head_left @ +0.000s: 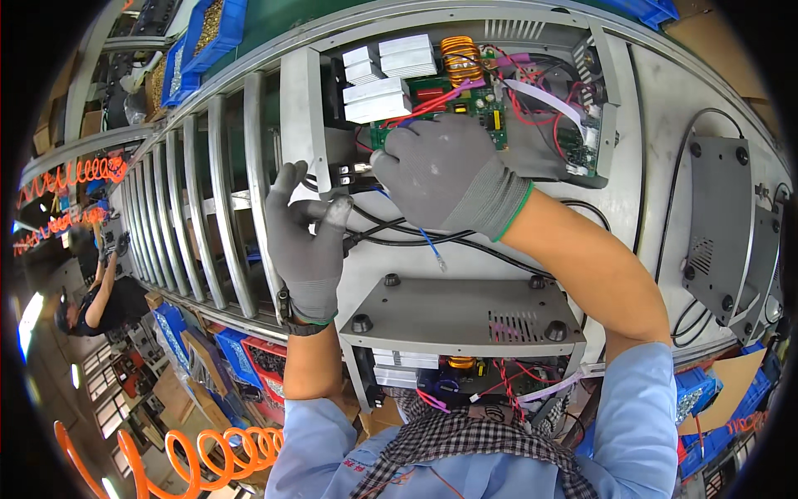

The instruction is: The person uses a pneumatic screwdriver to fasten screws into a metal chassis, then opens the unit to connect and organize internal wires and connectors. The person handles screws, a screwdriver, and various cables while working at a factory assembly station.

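An opened grey metal equipment case [301, 108] lies ahead of me, with silver heat sinks [378, 100], a copper-wound coil [461, 60] and a green circuit board [486, 104] inside. My right hand [440, 170], in a grey glove, is closed over the case's near left part. Its fingertips are hidden, so what they grip cannot be made out. Beside its thumb is a small metal-and-black connector [356, 170]. My left hand [306, 237], also gloved, is at the case's left end panel, thumb and fingers apart. Black cables [399, 229] and a blue wire [428, 241] run below my right hand.
A second grey case [465, 312] with rubber feet stands close to my body, its electronics facing me. More grey cases [716, 224] lie at right. A metal roller conveyor [191, 208] runs left, beyond it another person [104, 299]. Orange coiled hoses [191, 457] and blue bins [212, 37] surround the bench.
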